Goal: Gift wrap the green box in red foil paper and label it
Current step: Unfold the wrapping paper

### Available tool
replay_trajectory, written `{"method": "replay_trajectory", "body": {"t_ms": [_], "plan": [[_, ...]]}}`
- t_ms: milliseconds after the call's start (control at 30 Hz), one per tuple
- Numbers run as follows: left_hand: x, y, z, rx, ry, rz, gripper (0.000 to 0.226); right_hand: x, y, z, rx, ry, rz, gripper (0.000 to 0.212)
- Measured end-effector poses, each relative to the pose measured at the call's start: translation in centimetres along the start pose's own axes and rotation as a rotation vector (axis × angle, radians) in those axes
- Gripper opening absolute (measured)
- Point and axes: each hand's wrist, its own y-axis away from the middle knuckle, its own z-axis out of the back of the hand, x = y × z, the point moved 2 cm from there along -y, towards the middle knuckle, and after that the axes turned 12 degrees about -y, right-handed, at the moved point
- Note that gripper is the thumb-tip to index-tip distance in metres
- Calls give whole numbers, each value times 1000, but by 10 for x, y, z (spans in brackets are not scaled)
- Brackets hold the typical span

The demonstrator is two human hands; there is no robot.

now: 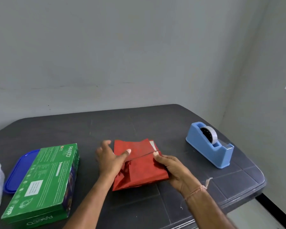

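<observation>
Green rectangular cardboard box [45, 179] lies unwrapped at the near left of the dark grey table [139, 126], partly covering a blue plastic lid [18, 172]. At centre I see the folded sheet of red foil paper [142, 172] lying flat between two hands held apart. The right hand [173, 169] grips its right edge, thumb on top. The left hand [108, 160] rests its thumb on the sheet, fingers spread and blurred past the left edge. A blue plastic tape dispenser [208, 149] stands far right.

One box [45, 176], one foil [142, 171], one dispenser [210, 151] — two hands [109, 160] [173, 169].
</observation>
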Motion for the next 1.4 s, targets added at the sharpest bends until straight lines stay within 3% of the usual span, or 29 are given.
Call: {"method": "replay_trajectory", "body": {"t_ms": [33,67,100,167,200,267,333,500,633,733,833,867,933,1033,1100,1267,1333,1400], "plan": [[-7,6,5,-122,-89,-206,58,0,-2,-1,-19,-3,0,20],[-15,14,10,-116,-56,-381,48,-1,-6,0,-43,-7,-8,19],[-25,24,15,15,27,-491,41,-1,-8,0,-67,-22,-24,18],[-39,45,17,364,22,-619,51,-1,-12,0,-95,-70,-47,20],[-41,53,15,451,-63,-674,63,-1,-12,0,-101,-97,-52,22],[-40,63,10,466,-234,-767,77,-2,-11,-1,-111,-142,-60,23],[-38,67,6,388,-265,-772,65,-3,-9,0,-123,-162,-63,18],[-31,61,9,281,-58,-583,19,-4,-6,0,-99,-180,-65,24],[-31,54,16,258,328,-310,29,-8,-5,-2,-12,-219,-34,15],[-32,43,21,340,712,81,17,-10,-7,-4,44,-195,14,7],[-14,18,29,208,872,329,16,-1,-8,3,48,-85,58,22],[-7,12,34,120,852,342,17,4,-7,9,36,-36,70,24],[5,6,45,-76,667,288,46,18,-8,22,21,65,105,18],[9,10,61,-335,105,4,82,41,-5,40,71,305,139,16],[2,9,64,-384,-125,-200,81,56,0,44,155,497,128,16],[-30,-11,47,-111,-364,-460,78,97,10,43,370,826,61,16],[-36,-21,33,102,-380,-481,88,112,8,42,422,966,51,18],[-34,-29,16,392,-297,-419,112,126,7,40,434,1034,58,20]]}}
